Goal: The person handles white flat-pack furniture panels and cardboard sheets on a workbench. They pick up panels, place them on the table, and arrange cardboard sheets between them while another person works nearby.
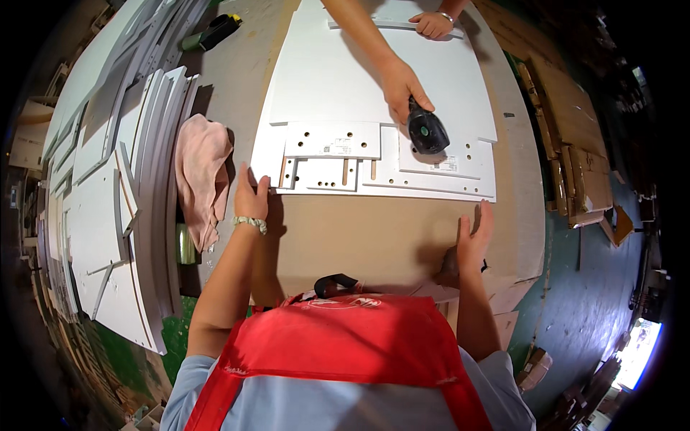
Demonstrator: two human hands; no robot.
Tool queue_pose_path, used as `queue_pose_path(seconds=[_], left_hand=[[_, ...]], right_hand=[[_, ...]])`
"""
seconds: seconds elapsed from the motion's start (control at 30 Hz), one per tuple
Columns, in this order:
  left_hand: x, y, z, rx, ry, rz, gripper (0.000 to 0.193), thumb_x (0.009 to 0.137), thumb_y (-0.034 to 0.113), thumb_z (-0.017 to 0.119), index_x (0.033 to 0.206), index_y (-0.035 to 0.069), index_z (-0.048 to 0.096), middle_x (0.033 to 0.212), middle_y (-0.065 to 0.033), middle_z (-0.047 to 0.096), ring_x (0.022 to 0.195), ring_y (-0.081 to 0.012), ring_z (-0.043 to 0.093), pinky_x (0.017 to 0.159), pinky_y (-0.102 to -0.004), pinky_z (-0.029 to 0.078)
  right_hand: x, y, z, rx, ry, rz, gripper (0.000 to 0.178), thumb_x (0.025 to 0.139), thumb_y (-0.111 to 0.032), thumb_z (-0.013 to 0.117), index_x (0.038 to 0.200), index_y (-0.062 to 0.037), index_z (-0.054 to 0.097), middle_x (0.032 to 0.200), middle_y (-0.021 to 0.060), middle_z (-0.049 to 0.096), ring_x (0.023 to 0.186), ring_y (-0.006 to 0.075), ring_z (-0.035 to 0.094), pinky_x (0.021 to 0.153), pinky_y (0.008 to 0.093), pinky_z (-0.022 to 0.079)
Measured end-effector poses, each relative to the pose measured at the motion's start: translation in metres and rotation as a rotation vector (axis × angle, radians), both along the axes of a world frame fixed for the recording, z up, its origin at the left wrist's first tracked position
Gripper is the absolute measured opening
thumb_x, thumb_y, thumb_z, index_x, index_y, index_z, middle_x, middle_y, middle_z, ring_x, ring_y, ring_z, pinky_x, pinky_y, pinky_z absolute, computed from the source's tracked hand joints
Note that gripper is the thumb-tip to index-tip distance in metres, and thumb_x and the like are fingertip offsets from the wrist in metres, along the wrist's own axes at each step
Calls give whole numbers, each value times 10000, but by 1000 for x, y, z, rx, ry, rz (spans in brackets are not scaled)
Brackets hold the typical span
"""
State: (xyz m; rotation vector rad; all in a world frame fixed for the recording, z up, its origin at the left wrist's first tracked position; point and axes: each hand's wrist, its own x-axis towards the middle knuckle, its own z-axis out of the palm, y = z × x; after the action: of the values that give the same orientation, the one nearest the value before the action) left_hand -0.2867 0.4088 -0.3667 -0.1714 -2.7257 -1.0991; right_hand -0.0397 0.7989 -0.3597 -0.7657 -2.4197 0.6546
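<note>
White furniture panels (323,86) lie stacked on brown cardboard in front of me, with drilled holes, slots and small printed labels along their near side. At the near left corner, my left hand (251,197) rests with its fingers stretched along the edge, not gripped round it. My right hand (474,241) is open by the near right corner, fingers pointing at the edge. From the far side, a co-worker's hand (404,85) holds a black handheld barcode scanner (428,133) over a label on the right. Their other hand (434,26) lies on a narrow white strip (345,24).
A pink cloth (201,172) lies left of the panels, beside a tall stack of white boards (147,194). A dark green and yellow tool (212,32) sits at the far left. Flattened cardboard boxes (575,136) are piled at right. A green roll (185,243) stands below the cloth.
</note>
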Motion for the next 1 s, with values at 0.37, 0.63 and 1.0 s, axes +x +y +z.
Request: queue_pose_path(seconds=[0.37, 0.63, 1.0], left_hand=[[-2, 25, -22, 406, -268, -79, 529, 843, 72, 595, 1313, -67, 394, 1249, -192, 527, 1118, -239, 531, 940, -309, 419], [-30, 32, -25, 580, -328, -266, 644, 837, 28, 603, 1390, -44, 279, 1368, -172, 416, 1242, -221, 423, 1022, -305, 349], [-45, 18, -30, 714, -422, -257, 661, 850, -39, 533, 1423, -20, 204, 1448, -174, 299, 1334, -240, 308, 1069, -311, 279]], right_hand=[[-28, 60, -9, -287, 17, -251, 507, 872, -150, 570, 1316, 37, 412, 1339, 221, 437, 1237, 335, 422, 1038, 384, 323], [-44, 79, -19, -428, 31, -166, 527, 867, -120, 570, 1343, 24, 397, 1369, 197, 429, 1258, 281, 425, 1035, 347, 329], [-40, 89, -26, -530, 58, -100, 544, 871, -112, 563, 1363, 20, 370, 1392, 189, 404, 1250, 266, 429, 1018, 338, 351]])
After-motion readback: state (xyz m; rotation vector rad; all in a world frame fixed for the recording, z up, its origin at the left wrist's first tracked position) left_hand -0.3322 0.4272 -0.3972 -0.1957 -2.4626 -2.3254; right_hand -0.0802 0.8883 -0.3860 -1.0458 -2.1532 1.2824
